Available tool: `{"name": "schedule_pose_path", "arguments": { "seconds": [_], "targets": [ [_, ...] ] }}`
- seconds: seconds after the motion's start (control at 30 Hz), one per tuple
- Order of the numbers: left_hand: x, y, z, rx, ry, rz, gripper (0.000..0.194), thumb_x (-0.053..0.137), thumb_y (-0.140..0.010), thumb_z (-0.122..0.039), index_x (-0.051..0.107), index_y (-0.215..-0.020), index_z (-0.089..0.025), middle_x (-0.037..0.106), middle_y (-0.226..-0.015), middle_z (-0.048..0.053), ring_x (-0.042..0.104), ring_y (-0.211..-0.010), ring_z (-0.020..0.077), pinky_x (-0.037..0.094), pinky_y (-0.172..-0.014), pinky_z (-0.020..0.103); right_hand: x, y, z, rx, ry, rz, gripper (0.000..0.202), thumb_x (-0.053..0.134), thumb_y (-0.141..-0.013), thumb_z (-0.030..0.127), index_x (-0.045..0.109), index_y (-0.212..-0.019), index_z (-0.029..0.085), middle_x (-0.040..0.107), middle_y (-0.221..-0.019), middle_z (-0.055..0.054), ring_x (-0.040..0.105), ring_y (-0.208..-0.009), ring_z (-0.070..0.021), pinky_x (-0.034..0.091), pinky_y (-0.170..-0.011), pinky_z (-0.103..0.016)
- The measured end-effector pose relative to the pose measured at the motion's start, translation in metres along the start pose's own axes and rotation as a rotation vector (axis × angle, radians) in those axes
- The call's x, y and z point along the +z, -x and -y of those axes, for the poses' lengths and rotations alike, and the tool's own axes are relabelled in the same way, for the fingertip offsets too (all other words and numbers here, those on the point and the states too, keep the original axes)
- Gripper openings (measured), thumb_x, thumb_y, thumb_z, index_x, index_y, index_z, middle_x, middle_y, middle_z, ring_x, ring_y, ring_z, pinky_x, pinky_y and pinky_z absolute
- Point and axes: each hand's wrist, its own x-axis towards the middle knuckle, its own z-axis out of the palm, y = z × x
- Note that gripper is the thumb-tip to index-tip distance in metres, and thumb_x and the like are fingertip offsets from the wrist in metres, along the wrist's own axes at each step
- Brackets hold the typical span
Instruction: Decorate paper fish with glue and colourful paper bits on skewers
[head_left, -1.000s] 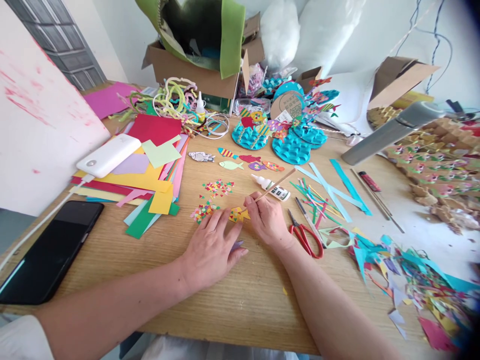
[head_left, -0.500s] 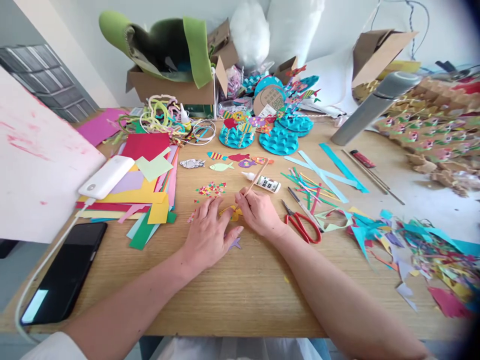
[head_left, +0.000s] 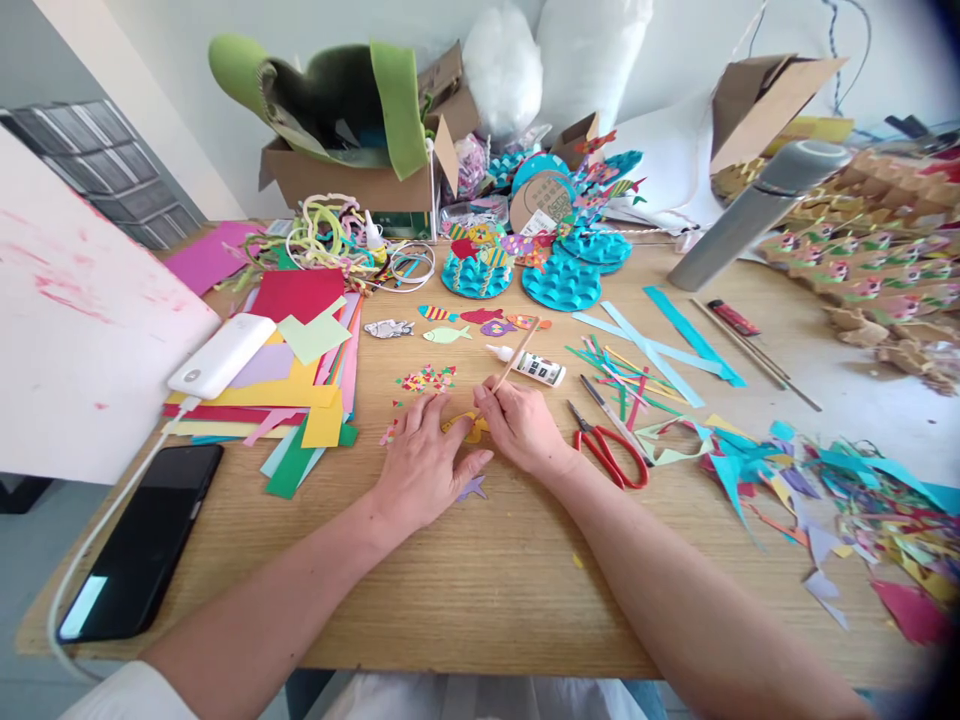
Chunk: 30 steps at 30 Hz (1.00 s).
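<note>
Where the table's front edge (head_left: 480,671) runs, broad wood separates it from the yellow fish (head_left: 475,430). Purple cutout (head_left: 474,488): just nearer than fish. Left hand (head_left: 424,460): palm down, fingers extended over fish's left part. Right hand (head_left: 523,428): right of fish, clamped on thin stick (head_left: 519,353). Glue bottle (head_left: 541,370): beyond fish.

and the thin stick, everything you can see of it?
The thin stick is straight, plain tan and wooden-looking. The right hand grips its lower part, hiding some of it. It slants, the free end pointing up and away to the right, crossing in front of the white bottle in this view. The lower end is by the yellow paper fish; whether it touches is too small to tell.
</note>
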Motion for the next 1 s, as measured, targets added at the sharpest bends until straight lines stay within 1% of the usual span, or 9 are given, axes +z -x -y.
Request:
{"name": "schedule_pose_path", "arguments": {
  "seconds": [0.13, 0.27, 0.43, 0.53, 0.63, 0.73, 0.9, 1.0],
  "targets": [
    [0.001, 0.001, 0.001, 0.002, -0.003, -0.013, 0.043, 0.043, -0.093, -0.052, 0.062, -0.113, -0.019, 0.047, -0.133, 0.017, 0.037, -0.127, 0.0344, 0.04, -0.099, 0.056, -0.001, -0.001, 0.002, 0.048, -0.03, -0.008, 0.03, 0.034, -0.098, 0.034, 0.049, -0.077, 0.02, 0.06, -0.069, -0.004, 0.058, -0.061, -0.0143, 0.041, -0.059, -0.025],
    [0.001, 0.001, 0.0, -0.003, -0.021, -0.004, 0.044, 0.041, -0.094, -0.053, 0.062, -0.115, -0.02, 0.046, -0.133, 0.017, 0.037, -0.128, 0.0345, 0.04, -0.099, 0.056, -0.003, -0.001, 0.003, 0.096, -0.057, -0.046, 0.035, 0.033, -0.098, 0.039, 0.05, -0.073, 0.021, 0.057, -0.063, -0.002, 0.055, -0.055, -0.0134, 0.039, -0.055, -0.024],
    [0.0, 0.001, 0.001, -0.015, -0.004, 0.02, 0.045, 0.04, -0.094, -0.053, 0.062, -0.115, -0.02, 0.045, -0.133, 0.017, 0.037, -0.128, 0.0343, 0.039, -0.1, 0.056, -0.002, -0.001, 0.002, 0.099, -0.099, -0.092, 0.039, 0.033, -0.098, 0.043, 0.051, -0.073, 0.02, 0.055, -0.059, 0.0, 0.052, -0.052, -0.0125, 0.038, -0.053, -0.024],
    [0.0, 0.001, 0.002, -0.022, 0.029, 0.017, 0.046, 0.039, -0.094, -0.053, 0.06, -0.117, -0.019, 0.046, -0.132, 0.017, 0.037, -0.128, 0.0336, 0.038, -0.1, 0.055, -0.003, 0.0, 0.002, 0.094, -0.115, -0.143, 0.041, 0.034, -0.098, 0.045, 0.052, -0.071, 0.02, 0.056, -0.059, -0.001, 0.053, -0.053, -0.0125, 0.039, -0.054, -0.024],
    [0.0, 0.001, 0.005, -0.02, 0.094, -0.014, 0.047, 0.039, -0.095, -0.052, 0.059, -0.118, -0.016, 0.049, -0.129, 0.016, 0.038, -0.126, 0.0315, 0.037, -0.102, 0.053, -0.004, 0.0, 0.003, 0.088, -0.137, -0.212, 0.042, 0.035, -0.098, 0.046, 0.053, -0.07, 0.02, 0.057, -0.059, -0.001, 0.054, -0.053, -0.0122, 0.04, -0.054, -0.024],
    [-0.004, 0.002, 0.008, -0.022, 0.182, -0.087, 0.042, 0.038, -0.096, -0.047, 0.057, -0.114, -0.015, 0.053, -0.124, 0.015, 0.043, -0.12, 0.0287, 0.039, -0.101, 0.048, -0.005, 0.001, 0.003, 0.092, -0.152, -0.265, 0.042, 0.035, -0.098, 0.046, 0.053, -0.069, 0.02, 0.056, -0.058, -0.001, 0.054, -0.052, -0.0121, 0.041, -0.053, -0.025],
    [-0.018, 0.006, 0.013, 0.03, 0.33, -0.344, 0.026, 0.035, -0.099, -0.034, 0.055, -0.104, -0.018, 0.061, -0.109, 0.011, 0.052, -0.106, 0.0226, 0.043, -0.094, 0.042, -0.004, 0.003, 0.001, 0.115, -0.158, -0.353, 0.044, 0.035, -0.097, 0.049, 0.053, -0.069, 0.021, 0.055, -0.059, -0.001, 0.054, -0.052, -0.0127, 0.041, -0.051, -0.025],
    [-0.025, 0.01, 0.014, 0.082, 0.386, -0.447, 0.022, 0.036, -0.098, -0.029, 0.055, -0.098, -0.018, 0.063, -0.097, 0.009, 0.055, -0.095, 0.0211, 0.044, -0.086, 0.04, -0.004, 0.003, 0.0, 0.121, -0.171, -0.383, 0.043, 0.036, -0.097, 0.049, 0.054, -0.07, 0.021, 0.055, -0.057, 0.0, 0.053, -0.049, -0.0121, 0.041, -0.05, -0.025]
  ]
}}
